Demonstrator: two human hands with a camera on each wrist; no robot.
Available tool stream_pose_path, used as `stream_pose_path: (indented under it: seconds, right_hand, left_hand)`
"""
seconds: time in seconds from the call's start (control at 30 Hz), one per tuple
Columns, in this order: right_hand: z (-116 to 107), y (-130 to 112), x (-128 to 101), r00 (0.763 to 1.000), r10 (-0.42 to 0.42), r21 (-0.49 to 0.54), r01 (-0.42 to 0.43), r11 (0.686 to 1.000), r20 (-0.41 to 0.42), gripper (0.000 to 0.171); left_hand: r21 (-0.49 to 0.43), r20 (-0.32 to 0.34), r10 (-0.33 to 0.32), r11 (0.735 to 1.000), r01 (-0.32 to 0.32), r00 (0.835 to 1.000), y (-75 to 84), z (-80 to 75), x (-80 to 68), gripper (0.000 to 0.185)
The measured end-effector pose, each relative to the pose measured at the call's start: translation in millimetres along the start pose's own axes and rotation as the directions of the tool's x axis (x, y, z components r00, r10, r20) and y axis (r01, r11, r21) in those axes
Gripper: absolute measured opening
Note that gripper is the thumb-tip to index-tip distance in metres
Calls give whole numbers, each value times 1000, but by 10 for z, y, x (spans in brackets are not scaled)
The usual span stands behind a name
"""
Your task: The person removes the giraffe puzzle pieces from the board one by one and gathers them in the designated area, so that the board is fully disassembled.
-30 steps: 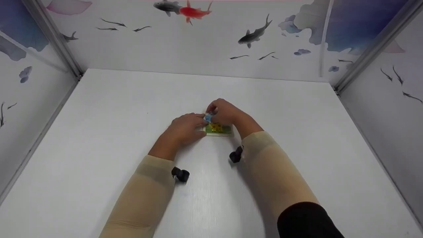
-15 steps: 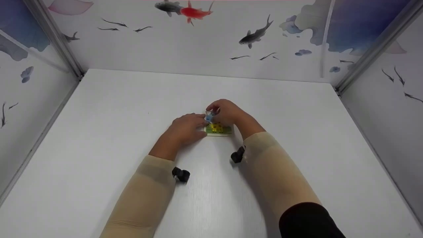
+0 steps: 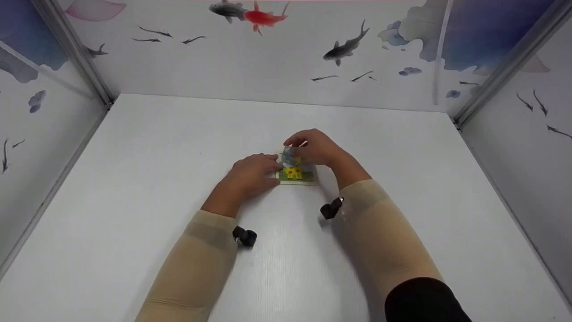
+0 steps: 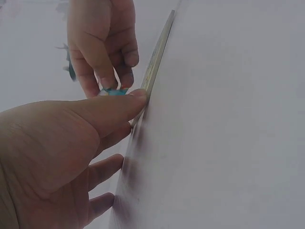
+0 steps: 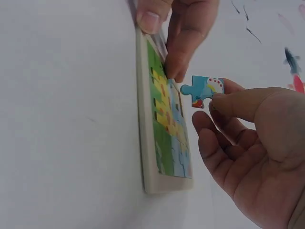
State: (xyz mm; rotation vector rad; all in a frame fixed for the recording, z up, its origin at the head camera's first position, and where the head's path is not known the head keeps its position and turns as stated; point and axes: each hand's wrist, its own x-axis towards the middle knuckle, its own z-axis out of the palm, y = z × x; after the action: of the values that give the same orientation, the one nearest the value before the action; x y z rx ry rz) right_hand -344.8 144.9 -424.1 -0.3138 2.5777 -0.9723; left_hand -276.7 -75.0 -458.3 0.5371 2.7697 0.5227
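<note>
A small jigsaw puzzle (image 3: 296, 183) with a pale frame lies on the white table, its picture showing a yellow giraffe on green grass. At its left end my left hand (image 3: 254, 174) holds it, thumb at the near corner and fingers along the far part. Between thumb and index finger, my right hand (image 3: 317, 147) pinches a blue puzzle piece (image 5: 200, 90) with a knob and a white, red-dotted patch. In the right wrist view the piece is raised off the picture, close beside the left fingertips. Part of the board is hidden behind the right hand and piece in the head view.
The white table (image 3: 201, 125) spreads around the board. Printed walls with fish and lotus shapes, such as the back wall (image 3: 277, 67), enclose it at the back and sides. Black wrist cameras, one of them the left camera (image 3: 245, 237), sit on beige sleeves.
My right hand has drawn up and a little to the right, lifting the blue piece and tilting it. More of the giraffe picture shows. The left hand stays in place.
</note>
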Motion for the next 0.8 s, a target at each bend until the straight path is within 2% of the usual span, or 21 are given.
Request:
stream_pose_path:
  seconds: [0.13, 0.23, 0.53, 0.8]
  right_hand:
    - [-122, 144, -82, 998, 0, 166, 12, 986, -70, 22]
    - [-188, 267, -150, 992, 24, 250, 7, 968, -123, 20]
    - [-282, 619, -300, 965, 91, 339, -2, 941, -247, 29]
    - [-361, 842, -323, 928, 236, 406, -104, 908, -289, 23]
  left_hand:
    - [-24, -4, -25, 999, 25, 1000, 28, 0, -24, 50]
    - [-38, -3, -44, 998, 44, 999, 45, -5, -36, 51]
    - [-27, 33, -29, 999, 30, 999, 32, -3, -25, 53]
    - [-45, 27, -43, 998, 44, 999, 19, 6, -33, 53]
